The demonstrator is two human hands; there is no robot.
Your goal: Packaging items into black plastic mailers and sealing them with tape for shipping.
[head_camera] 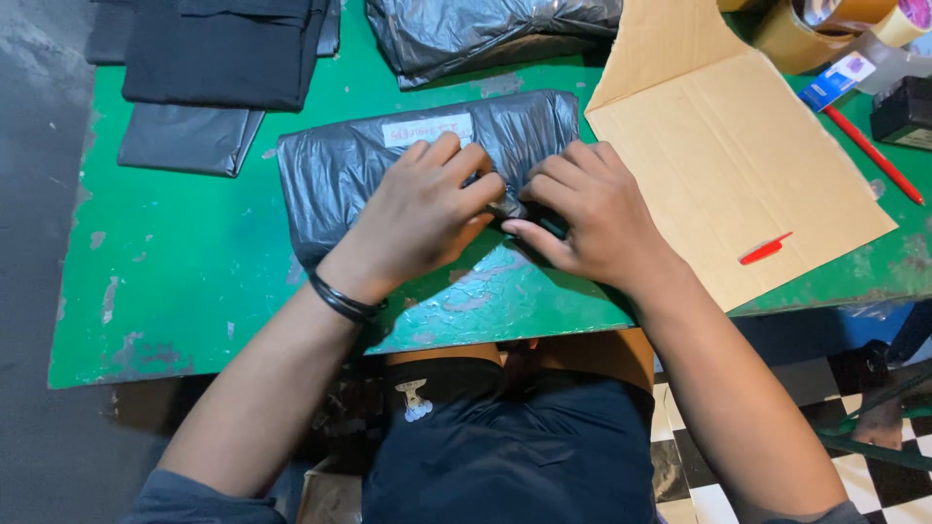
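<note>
Nearest me, my left hand [419,215] and right hand [590,215] lie side by side on the grey plastic parcel [408,165], fingertips meeting at its right end. Both press flat on the film and pinch a fold of it; neither hand is closed around the parcel. I judge the wrapping is well along: the plastic is already drawn tight round the contents, a pale label [427,129] sits on its far face, and what seems left is securing this last flap at the right end. The parcel lies on the green table [194,281], just left of centre, touching the near-left edge of a flat sheet of brown cardboard [728,165]. I cannot tell what is inside it; the film is opaque.

On the cardboard rests a small red cap [765,249]. Further off, a second grey plastic bundle [485,34], equally opaque, lies at the far edge. Far left is a stack of folded dark bags [218,53]. Far right I see rolls of brown tape [825,24] and a red pen [874,155]
</note>
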